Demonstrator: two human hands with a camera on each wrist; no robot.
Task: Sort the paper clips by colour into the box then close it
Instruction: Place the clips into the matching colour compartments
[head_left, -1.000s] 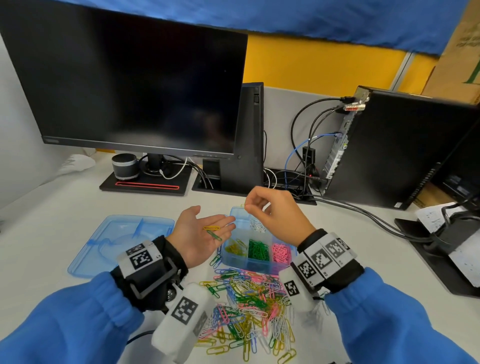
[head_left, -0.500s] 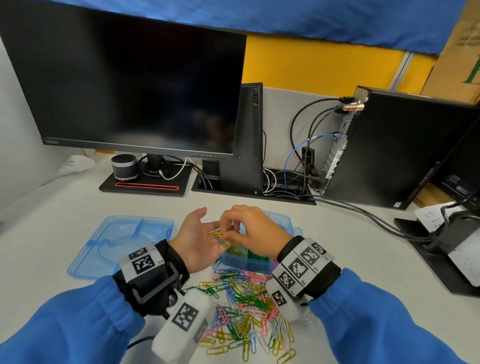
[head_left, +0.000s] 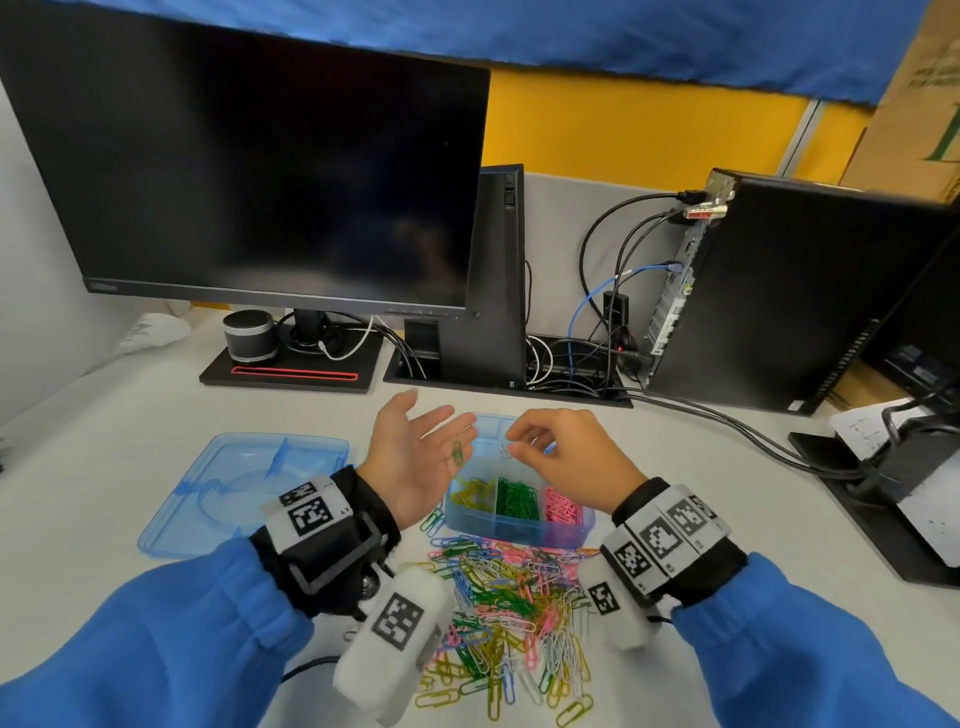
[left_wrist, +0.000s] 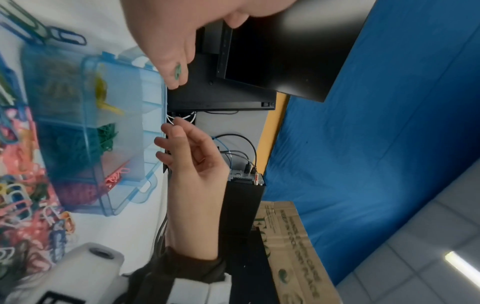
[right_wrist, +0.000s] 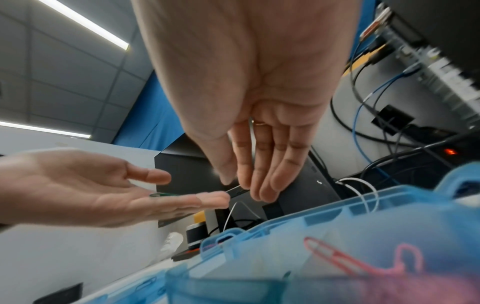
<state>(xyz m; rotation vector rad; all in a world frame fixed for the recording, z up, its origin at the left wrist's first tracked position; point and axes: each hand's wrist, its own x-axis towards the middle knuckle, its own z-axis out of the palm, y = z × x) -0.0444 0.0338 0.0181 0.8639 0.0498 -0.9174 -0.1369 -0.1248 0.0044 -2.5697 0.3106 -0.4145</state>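
Note:
My left hand (head_left: 415, 457) is held palm up and open beside the blue compartment box (head_left: 519, 532), with one green paper clip (head_left: 457, 451) lying on its fingers. In the wrist views the same green paper clip (left_wrist: 178, 72) (right_wrist: 161, 194) rests on the flat fingers. My right hand (head_left: 511, 441) hovers over the box's rear compartments, fingers loosely bent, thumb near the index; no clip shows between them (right_wrist: 236, 183). The front compartments hold yellow clips (head_left: 470, 493), green clips (head_left: 514, 499) and pink clips (head_left: 561, 506). A mixed pile of clips (head_left: 514, 597) lies in front of the box.
The box's blue lid (head_left: 234, 483) lies flat to the left. Behind stand a monitor (head_left: 260, 182), a small speaker (head_left: 249, 336) and a computer tower (head_left: 779, 291). Cables (head_left: 727, 421) run across the desk to a black stand (head_left: 909, 493) on the right.
My right hand reached to the left palm, pinched there, then moved back right over the box. The yellow clip that lay on the palm is gone; only the green one is left.

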